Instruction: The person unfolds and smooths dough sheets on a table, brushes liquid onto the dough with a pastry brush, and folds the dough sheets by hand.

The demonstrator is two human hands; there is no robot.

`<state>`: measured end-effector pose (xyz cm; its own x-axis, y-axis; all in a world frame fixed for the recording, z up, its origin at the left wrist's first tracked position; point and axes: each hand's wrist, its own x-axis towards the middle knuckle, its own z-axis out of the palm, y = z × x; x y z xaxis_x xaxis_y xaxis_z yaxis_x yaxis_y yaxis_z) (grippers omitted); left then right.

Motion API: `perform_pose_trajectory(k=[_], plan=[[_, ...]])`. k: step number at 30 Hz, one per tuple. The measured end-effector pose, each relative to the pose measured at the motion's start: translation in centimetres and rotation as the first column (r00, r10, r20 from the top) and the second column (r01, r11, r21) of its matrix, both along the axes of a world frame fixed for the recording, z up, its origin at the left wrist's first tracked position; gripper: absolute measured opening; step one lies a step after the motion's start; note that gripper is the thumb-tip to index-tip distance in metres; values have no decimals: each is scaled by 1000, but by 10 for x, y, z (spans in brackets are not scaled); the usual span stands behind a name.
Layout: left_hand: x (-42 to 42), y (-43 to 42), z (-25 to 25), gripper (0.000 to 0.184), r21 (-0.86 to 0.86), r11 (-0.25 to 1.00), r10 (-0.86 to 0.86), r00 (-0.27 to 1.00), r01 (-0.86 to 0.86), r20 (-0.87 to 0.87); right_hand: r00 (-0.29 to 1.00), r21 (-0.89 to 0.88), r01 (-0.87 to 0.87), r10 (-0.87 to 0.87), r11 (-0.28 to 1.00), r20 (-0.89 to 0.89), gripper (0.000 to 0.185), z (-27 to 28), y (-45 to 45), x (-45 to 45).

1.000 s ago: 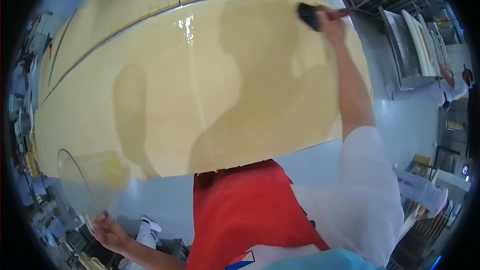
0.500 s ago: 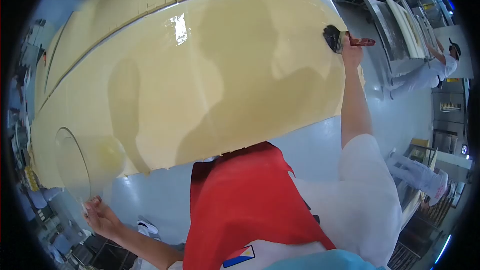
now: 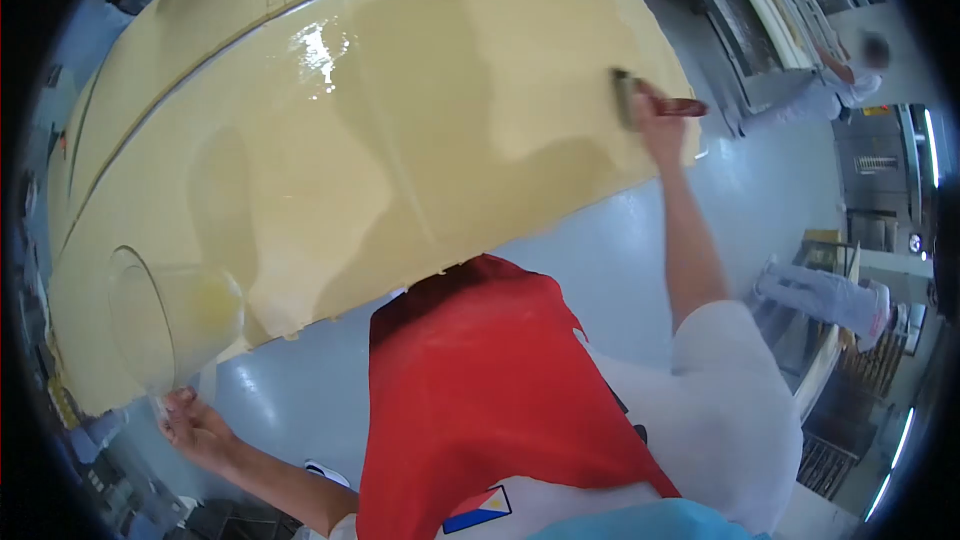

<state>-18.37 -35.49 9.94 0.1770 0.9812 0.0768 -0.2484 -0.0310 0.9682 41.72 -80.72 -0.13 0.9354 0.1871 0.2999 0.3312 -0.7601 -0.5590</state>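
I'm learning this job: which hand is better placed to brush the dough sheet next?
Probably the right hand: it holds the brush over the dough sheet, while the left hand is holding a clear container.

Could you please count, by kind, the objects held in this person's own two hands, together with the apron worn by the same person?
Flat brush with a reddish-brown handle, in the right hand: 1
Transparent, round-rimmed container, in the left hand: 1
Red apron: 1
Total: 3
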Motion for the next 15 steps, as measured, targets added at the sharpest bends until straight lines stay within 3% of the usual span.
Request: perform_pose_trajectory(k=[1, 3, 5, 6, 7, 8, 10, 12, 13, 15], plan=[[3, 1, -1, 14, -13, 1000, -25, 1000, 25, -1, 992, 104, -46, 33, 994, 120, 46, 4, 36, -46], [4, 7, -1, 14, -25, 998, -66, 998, 66, -10, 980, 193, -197, 186, 961, 72, 39, 5, 40, -92], [2, 13, -5, 14, 30, 996, -78, 997, 78, -16, 989, 70, -149, 149, 986, 8, 42, -15, -8, -71], [4, 13, -3, 14, 23, 996, -83, 996, 84, -18, 982, 175, 17, 16, 984, -188, 40, -4, -34, -55], [11, 11, 3, 13, 15, 995, -97, 995, 97, 6, 961, -4, 245, -243, 970, -133, 36, 36, -30, -66], [13, 10, 5, 13, 9, 994, -111, 993, 111, 31, 990, 67, 99, -105, 993, 94, 36, -5, -90, -28], [-2, 25, -5, 13, -4, 991, -131, 990, 131, 59, 992, 171, 129, -128, 977, -15, 36, -10, -97, -34], [-2, 34, -14, 13, -17, 988, -154, 984, 156, 94, 978, 109, 93, -71, 990, -195, 39, -26, -57, -73], [2, 35, -15, 12, 30, 984, -180, 981, 178, 74, 954, 358, 27, 82, 933, -287, 42, 2, -2, -125], [10, 35, -12, 14, 86, 976, -207, 977, 202, 53, 847, 453, -107, 320, 885, -425, 41, -14, 35, -177]])
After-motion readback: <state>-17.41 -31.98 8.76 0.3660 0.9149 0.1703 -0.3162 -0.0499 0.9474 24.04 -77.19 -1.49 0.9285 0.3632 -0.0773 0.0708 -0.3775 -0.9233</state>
